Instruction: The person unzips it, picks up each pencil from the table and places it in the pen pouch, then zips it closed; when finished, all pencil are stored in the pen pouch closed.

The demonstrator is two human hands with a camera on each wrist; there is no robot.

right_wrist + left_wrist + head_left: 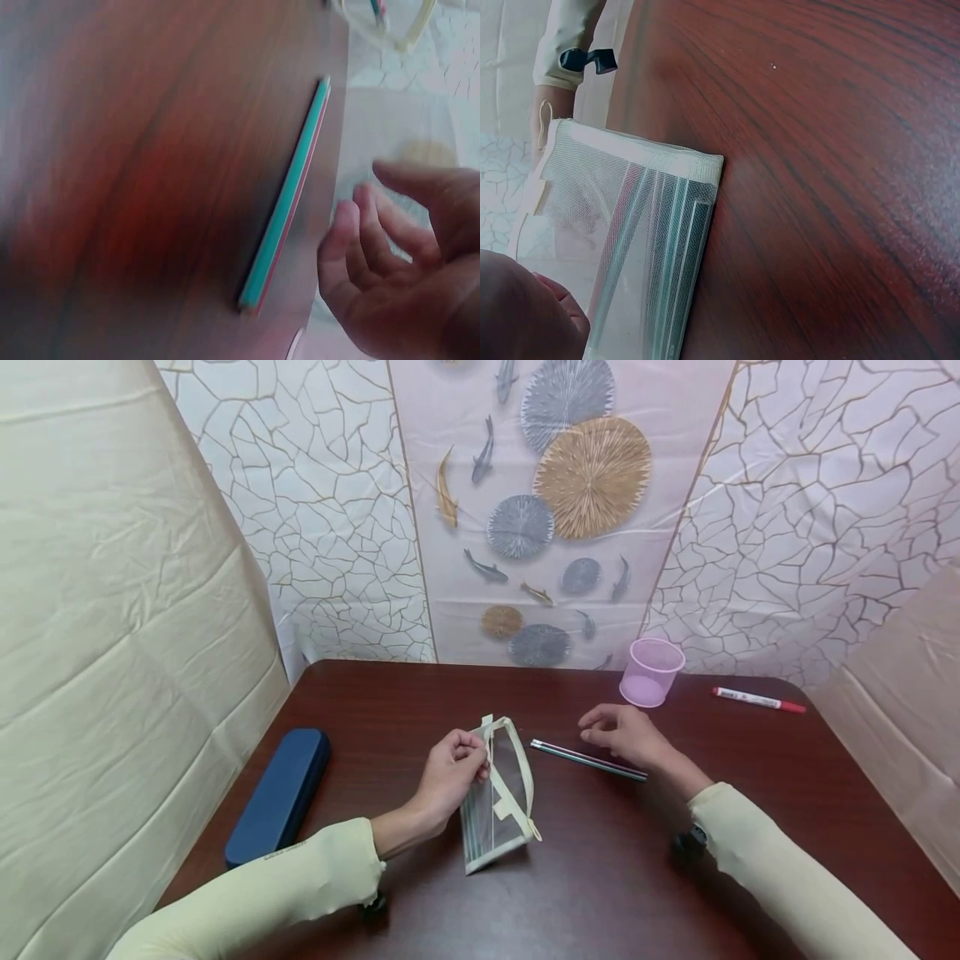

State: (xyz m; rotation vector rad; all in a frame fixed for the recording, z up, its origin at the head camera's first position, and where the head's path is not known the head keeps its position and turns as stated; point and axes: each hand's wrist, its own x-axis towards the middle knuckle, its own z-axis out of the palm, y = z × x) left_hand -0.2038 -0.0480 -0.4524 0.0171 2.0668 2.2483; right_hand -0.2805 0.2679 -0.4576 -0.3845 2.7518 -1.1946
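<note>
A mesh zip pouch with cream trim (pixel 512 785) stands tilted on the table, its top edge gaping. My left hand (pixel 452 770) pinches the pouch's upper left edge. Through the mesh in the left wrist view, several pencils (pixel 656 225) show inside the pouch. To its right, two pencils (pixel 588 760) lie side by side on the table, one green and one with a red stripe in the right wrist view. Just beyond them hovers my right hand (pixel 628 733), fingers loosely bent and apart from the pencils, holding nothing.
A long blue case (pixel 277 797) lies at the table's left side. Behind my right hand stands a pink mesh cup (pixel 651 672). A red and white marker (pixel 757 699) rests near the back right edge. Patterned cloth (pixel 525 610) hangs behind the table.
</note>
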